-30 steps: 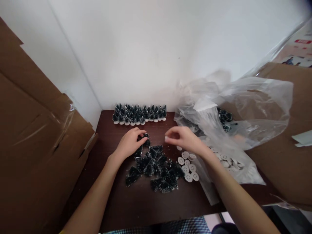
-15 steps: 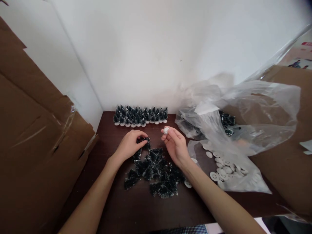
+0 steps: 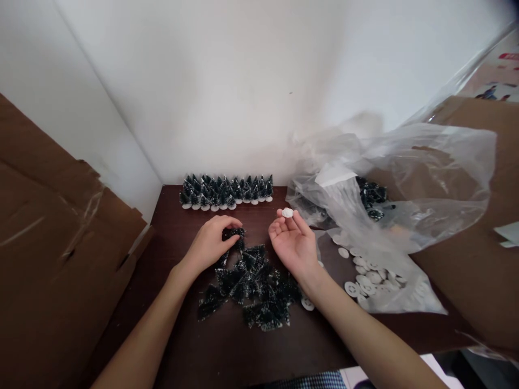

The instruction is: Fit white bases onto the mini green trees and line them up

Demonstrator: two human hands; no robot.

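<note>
My left hand (image 3: pixel 213 237) is closed on a small dark green bottle-brush tree (image 3: pixel 234 233) with white-flecked tips, held just above the far side of a pile. In my right hand (image 3: pixel 295 240), palm turned up, a round white base (image 3: pixel 287 213) is held at the fingertips near the thumb. Below and between the hands lies the loose pile of miniature trees (image 3: pixel 255 281), lying on their sides without bases. Part of the pile is hidden behind my right wrist. One loose white disc (image 3: pixel 307 303) lies beside that wrist.
Rows of upright trees on white bases (image 3: pixel 225 192) stand along the wall. At right, a clear plastic bag (image 3: pixel 438 162) holds more dark trees, and many white discs (image 3: pixel 371 278) lie on and under plastic. Cardboard (image 3: pixel 52 259) rises at left on the dark table (image 3: pixel 227 351).
My right hand has rolled palm up and its fingers have loosened, showing the white base's face. My left hand keeps hold of the tree. The view has shifted slightly.
</note>
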